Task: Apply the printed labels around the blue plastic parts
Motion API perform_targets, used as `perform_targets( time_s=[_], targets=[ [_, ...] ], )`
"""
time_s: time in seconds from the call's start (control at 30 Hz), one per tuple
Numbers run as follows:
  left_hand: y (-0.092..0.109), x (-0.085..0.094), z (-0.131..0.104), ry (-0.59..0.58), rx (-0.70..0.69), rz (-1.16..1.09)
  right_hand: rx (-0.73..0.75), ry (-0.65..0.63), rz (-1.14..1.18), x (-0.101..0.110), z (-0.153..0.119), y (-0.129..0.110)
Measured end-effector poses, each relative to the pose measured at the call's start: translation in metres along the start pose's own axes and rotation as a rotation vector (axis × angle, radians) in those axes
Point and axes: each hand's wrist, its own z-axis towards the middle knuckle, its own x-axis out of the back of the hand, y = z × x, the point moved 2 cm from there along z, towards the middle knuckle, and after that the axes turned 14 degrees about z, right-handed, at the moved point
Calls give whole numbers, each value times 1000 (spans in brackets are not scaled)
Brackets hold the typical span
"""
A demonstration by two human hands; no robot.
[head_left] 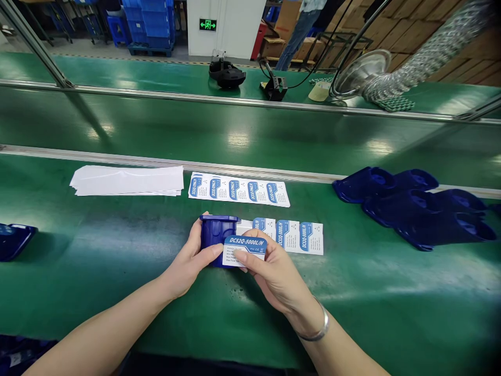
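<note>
My left hand [192, 257] grips a dark blue plastic housing [218, 230] by its left side, thumb across its lower front. Between the thumb and fingers of my right hand [270, 263] is a blue and white label [246, 244] printed DC52Q-5000L/H, held over the lower right of the housing. Just behind my right hand lies a strip of similar labels [311, 237], partly covered by that hand. Farther back rests a second label sheet [238, 189] with several labels. How the label's back meets the housing is hidden.
White paper strips [127, 180] lie at the back left. Several blue housings [415, 203] are grouped at the right, and another blue part [14, 241] sits at the left edge. A metal rail [156, 161] runs behind the sheets; a person's legs [299, 36] show beyond the bench.
</note>
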Motion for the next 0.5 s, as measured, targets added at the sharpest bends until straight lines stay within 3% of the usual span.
perform_targets(
  time_s=[0.5],
  targets=[
    [-2, 2, -1, -18, 4, 29, -15, 3, 24, 1, 0, -1]
  ],
)
